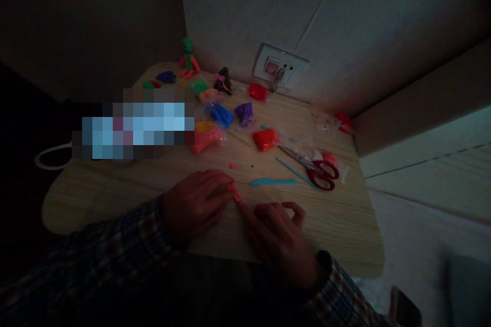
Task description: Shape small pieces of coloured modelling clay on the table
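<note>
A small piece of orange-pink modelling clay (233, 191) is pinched at the fingertips of my left hand (197, 203), low over the table. My right hand (282, 237) reaches in from the other side, one digit stretched out to the clay's lower end, its other fingers loosely bent and apart. Just beyond the hands lie a tiny orange clay crumb (232, 166) and a light-blue plastic clay knife (273, 182). Red-handled scissors (322, 173) rest farther right, beside a thin blue stick tool (293, 169).
Bags of coloured clay, including red (265, 139), blue (221, 115), purple (245, 114) and pink (207, 139), spread over the wooden table (345, 230). A green-and-orange clay figure (187, 59) stands at the back. A blurred-out bright patch (134, 125) covers the left. Behind is a wall socket (280, 67).
</note>
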`<state>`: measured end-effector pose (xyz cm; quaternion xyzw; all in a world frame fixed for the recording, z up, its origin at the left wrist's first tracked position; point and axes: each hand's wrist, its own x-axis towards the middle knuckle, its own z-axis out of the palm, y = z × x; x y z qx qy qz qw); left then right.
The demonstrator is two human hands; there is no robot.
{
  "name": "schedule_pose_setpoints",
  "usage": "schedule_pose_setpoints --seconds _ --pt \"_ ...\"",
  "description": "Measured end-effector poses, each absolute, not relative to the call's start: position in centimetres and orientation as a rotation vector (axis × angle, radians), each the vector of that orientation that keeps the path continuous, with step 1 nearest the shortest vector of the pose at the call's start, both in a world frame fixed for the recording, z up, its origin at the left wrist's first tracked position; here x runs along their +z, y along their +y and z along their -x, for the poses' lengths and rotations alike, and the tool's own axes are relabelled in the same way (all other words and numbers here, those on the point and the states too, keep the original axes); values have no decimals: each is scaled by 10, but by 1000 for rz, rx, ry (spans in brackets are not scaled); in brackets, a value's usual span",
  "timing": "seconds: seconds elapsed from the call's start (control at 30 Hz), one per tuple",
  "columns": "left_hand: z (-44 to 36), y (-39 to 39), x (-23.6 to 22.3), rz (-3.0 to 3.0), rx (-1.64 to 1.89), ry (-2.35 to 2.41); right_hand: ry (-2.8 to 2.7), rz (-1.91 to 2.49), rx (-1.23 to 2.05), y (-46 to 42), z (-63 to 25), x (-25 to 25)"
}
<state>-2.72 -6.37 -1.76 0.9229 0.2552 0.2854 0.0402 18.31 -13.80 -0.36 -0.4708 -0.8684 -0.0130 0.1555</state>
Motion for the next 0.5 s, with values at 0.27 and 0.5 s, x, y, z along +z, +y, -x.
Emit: schedule_pose_setpoints --seconds 0.27,0.5 --pt "26 -61 -23 -2835 964 746 -2501 1344 -31 -135 -182 -3" --pt "27 -62 -21 -2846 907 762 -2502 1358 -28 -134 -183 -4"
